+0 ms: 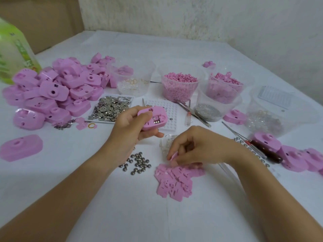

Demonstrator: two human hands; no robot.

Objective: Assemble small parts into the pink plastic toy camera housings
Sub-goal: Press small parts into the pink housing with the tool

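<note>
1. Head view: left grip [132, 123] is curled round a pink housing [153, 119], held above the table [122, 215] with its open side up (metal parts show inside).
2. Right grip [197, 145] pinches a small pink piece [173, 156] just above a pile of pink pieces [174, 180].
3. Loose button cells [139, 162] lie between the forearms.

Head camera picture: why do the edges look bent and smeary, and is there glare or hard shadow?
Head view: wide lens bows the table and stretches the forearms; the far-left green bag is blurred; light is soft, with faint shadows under the left hand holding a pink housing and the right hand pinching a pink piece; no strong glare.
</note>
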